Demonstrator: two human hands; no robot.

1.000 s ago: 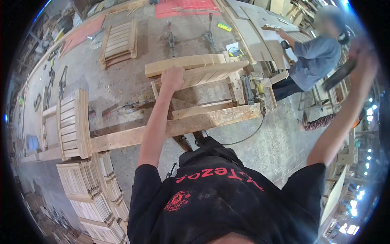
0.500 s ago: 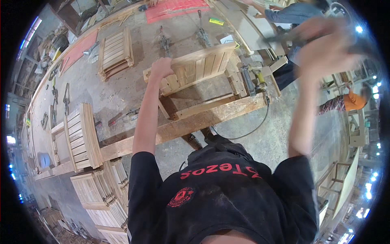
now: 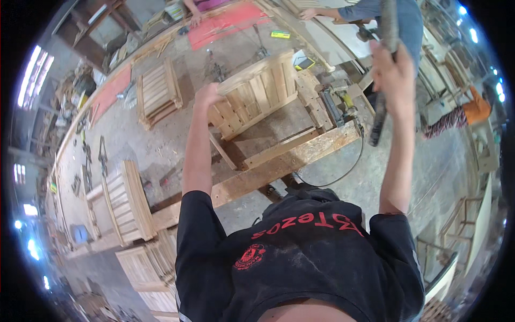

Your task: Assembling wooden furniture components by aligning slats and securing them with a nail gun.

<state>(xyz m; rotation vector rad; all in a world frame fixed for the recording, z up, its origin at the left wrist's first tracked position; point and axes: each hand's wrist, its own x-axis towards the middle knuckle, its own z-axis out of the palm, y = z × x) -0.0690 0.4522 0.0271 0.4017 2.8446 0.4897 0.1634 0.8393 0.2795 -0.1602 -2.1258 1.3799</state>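
My left hand (image 3: 206, 95) is closed on the upper left corner of a slatted wooden panel (image 3: 263, 91). The panel stands tilted on its edge on the workbench (image 3: 300, 154), against wooden blocks (image 3: 309, 94) at its right end. Raised to the right of the bench, my right hand (image 3: 394, 80) is wrapped round a long dark bar (image 3: 379, 121). The bar runs steeply up past the top of the picture, so its upper end is out of sight; it is slightly blurred.
An air tool (image 3: 333, 107) with a dark hose (image 3: 360, 161) lies at the bench's right end. Slatted panels are stacked at far left (image 3: 159, 91) and near left (image 3: 129, 201). Clamps (image 3: 103, 155) lie about. A co-worker's arm (image 3: 322, 13) reaches in; another person (image 3: 475, 107) is at right.
My right hand has swung inward and turned the bar from roughly level to steep. My left hand stays on the panel. The whole view has shifted a little.
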